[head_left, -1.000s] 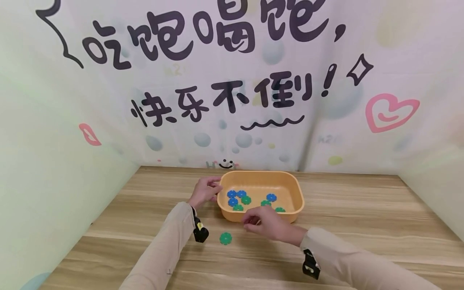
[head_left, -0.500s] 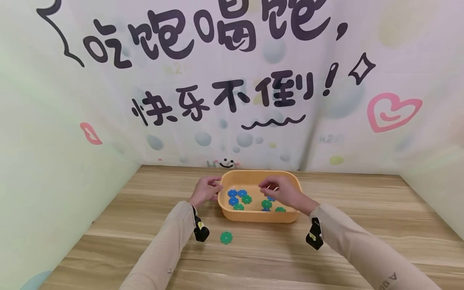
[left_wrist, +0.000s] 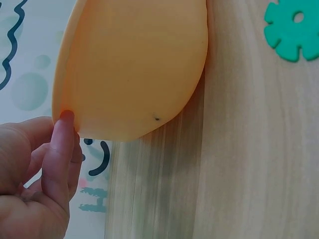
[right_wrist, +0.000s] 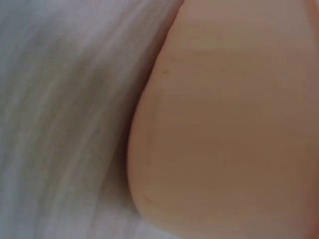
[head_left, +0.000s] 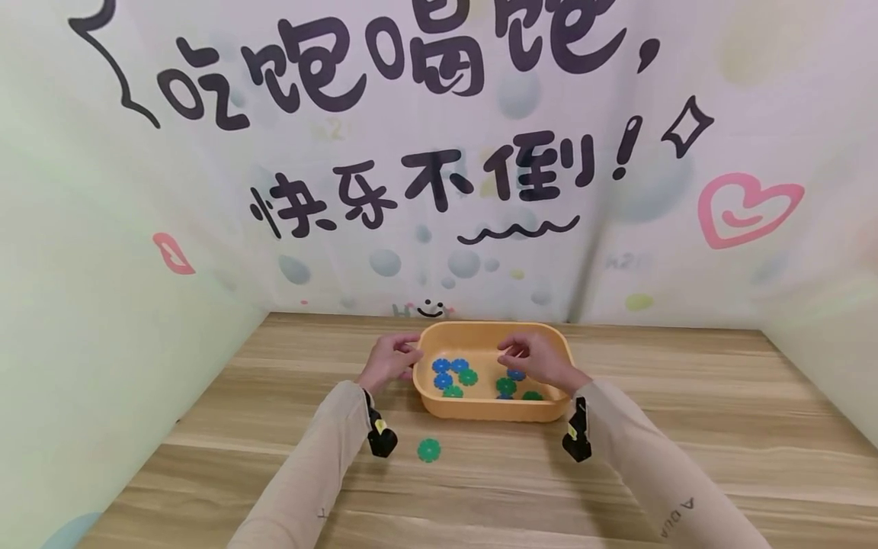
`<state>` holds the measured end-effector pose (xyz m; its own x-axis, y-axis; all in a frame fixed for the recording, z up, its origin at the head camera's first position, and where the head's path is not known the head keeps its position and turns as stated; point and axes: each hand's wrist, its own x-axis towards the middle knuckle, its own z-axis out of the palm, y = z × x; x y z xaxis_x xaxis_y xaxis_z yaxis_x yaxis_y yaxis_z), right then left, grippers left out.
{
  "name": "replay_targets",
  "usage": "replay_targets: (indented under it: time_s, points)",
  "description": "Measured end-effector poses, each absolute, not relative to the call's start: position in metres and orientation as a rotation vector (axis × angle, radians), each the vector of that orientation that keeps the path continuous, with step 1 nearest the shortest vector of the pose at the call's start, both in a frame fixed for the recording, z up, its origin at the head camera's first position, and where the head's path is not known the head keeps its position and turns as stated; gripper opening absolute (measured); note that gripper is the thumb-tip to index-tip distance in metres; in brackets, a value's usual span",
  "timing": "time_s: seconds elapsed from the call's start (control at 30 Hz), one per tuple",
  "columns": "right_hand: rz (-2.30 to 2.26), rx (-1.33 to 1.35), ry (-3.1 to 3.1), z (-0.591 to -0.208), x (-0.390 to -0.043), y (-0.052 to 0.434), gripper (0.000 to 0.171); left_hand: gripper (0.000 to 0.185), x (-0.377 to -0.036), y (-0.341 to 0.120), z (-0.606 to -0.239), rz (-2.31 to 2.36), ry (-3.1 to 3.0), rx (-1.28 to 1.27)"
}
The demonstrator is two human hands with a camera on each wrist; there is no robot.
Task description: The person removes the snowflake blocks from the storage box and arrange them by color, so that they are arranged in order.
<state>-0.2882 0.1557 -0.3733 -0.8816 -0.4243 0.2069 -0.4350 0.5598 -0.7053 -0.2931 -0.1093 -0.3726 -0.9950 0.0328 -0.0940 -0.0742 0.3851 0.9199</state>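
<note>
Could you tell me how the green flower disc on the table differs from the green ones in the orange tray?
The green flower disc on the table lies alone on bare wood, in front of the orange tray; the green discs in the tray lie among blue discs. The right hand hovers over the tray's discs; neither hand is near the lone one. All share colour and notched shape.
</note>
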Motion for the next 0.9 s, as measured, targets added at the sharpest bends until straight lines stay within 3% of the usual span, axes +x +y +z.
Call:
replay_targets:
  time_s: [0.17, 0.9]
  points:
    - [1.311, 0.703, -2.838, -0.379, -0.292, 0.156, 0.030, 0.037, -0.293, -0.108, -0.372, 1.695, 2.530, -0.037]
    - [1.061, 0.724, -3.047, -0.389, -0.292, 0.150, 0.012, 0.038, -0.291, -0.109, -0.371, 1.692, 2.527, -0.031]
